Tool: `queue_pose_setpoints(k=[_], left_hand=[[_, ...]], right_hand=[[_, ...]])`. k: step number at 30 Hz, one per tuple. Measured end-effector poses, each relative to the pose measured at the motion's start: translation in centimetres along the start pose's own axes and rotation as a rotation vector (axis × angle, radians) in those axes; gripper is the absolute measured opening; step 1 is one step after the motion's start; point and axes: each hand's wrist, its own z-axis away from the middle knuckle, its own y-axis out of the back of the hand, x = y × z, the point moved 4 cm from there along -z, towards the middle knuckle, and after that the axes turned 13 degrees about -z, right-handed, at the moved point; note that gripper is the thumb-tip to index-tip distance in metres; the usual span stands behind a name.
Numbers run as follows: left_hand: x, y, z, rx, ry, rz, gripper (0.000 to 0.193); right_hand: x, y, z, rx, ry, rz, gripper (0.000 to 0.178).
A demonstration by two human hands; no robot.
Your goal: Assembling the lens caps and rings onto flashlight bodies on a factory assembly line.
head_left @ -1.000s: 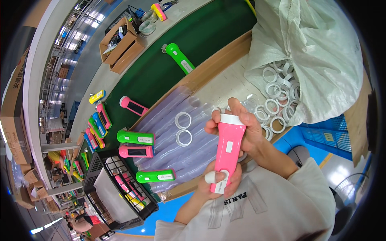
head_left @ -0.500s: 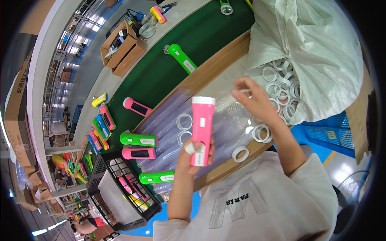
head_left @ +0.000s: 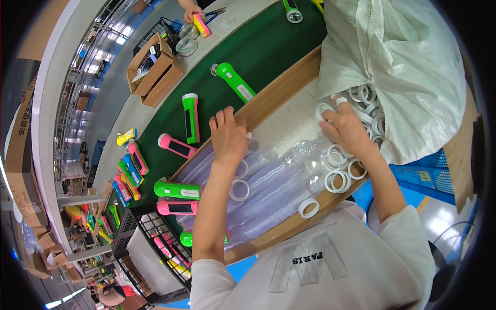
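My left hand [head_left: 229,137] is over the far wall of a long cardboard tray [head_left: 281,101], fingers stretched out and holding nothing. Beyond its fingertips, a green-and-pink flashlight [head_left: 191,119] with a white rim lies on the green belt [head_left: 217,46]. A green flashlight [head_left: 235,81] and a pink one [head_left: 176,145] lie on either side of it. My right hand [head_left: 345,126], white covers on some fingertips, is at the mouth of a white woven sack [head_left: 403,82]. Its thumb and fingers close on a white ring [head_left: 324,110]; loose white rings [head_left: 337,181] lie nearby.
Stacked clear plastic tubes [head_left: 274,191] fill the tray's near part. A black crate [head_left: 150,258] with flashlights stands at the left, a blue crate [head_left: 423,173] at the right. Across the belt, another person's hand [head_left: 193,12] touches a yellow-and-pink flashlight [head_left: 201,25] near a cardboard box [head_left: 155,70].
My left hand has let go of the pink flashlight and moved up and left. A green-and-pink flashlight now lies on the belt. My right hand moved to the rings. Another person's hand appeared.
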Motion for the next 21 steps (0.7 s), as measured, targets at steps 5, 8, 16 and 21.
queue_pose_setpoints(k=[5, 8, 16, 21], left_hand=[[-0.9, 0.8, 0.1, -0.01, 0.09, 0.288, 0.018], [-1.5, 1.9, 0.3, -0.062, 0.25, 0.651, 0.015], [1.7, 1.4, -2.2, -0.111, 0.405, 1.202, 0.021], [-1.1, -4.7, -8.4, -0.011, 0.348, 0.555, 0.028]], right_hand=[[-3.7, -1.6, -1.0, -0.127, -0.017, -0.396, 0.021], [-4.9, -3.3, -2.1, -0.007, 0.049, -0.411, 0.06], [-4.8, -6.3, -2.8, 0.027, -0.038, -0.643, 0.071], [-3.6, -6.6, -3.3, -0.066, -0.174, -0.739, 0.07]])
